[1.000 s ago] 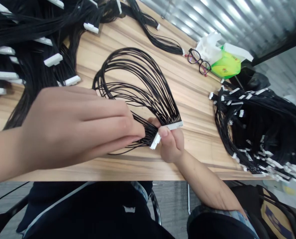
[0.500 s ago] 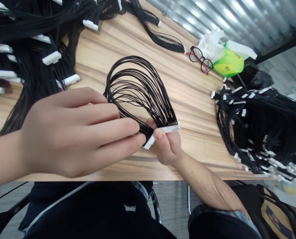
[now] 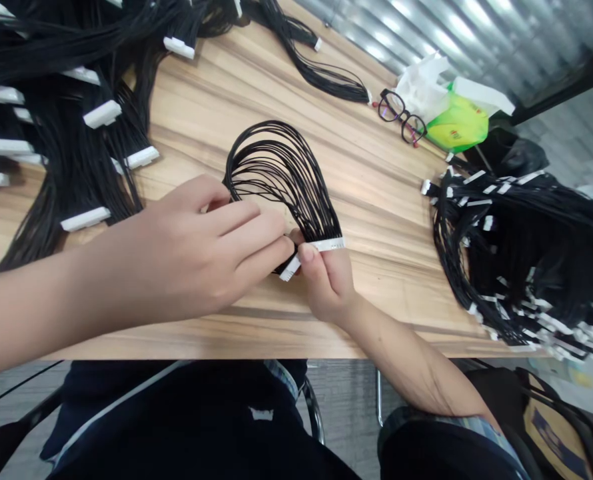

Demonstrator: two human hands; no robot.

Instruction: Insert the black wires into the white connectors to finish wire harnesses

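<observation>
A black wire harness is bent into a loop above the table, its two white connectors brought close together. My right hand pinches the connector end, thumb pressed on the white strip connector. The second white connector points down and left beside that thumb. My left hand is closed round the left side of the wire loop, fingers curled over the wires close to the second connector. The left fingertips partly cover the wires, so their exact grip is hidden.
A heap of black harnesses with white connectors covers the table's left side. Another pile lies at the right. Glasses, a green tissue pack and one loose harness rest at the back. The table edge runs in front.
My left hand has moved away from the camera, slightly right, its fingers more curled. The loop is narrower, and my right hand with the connectors has shifted slightly left and up.
</observation>
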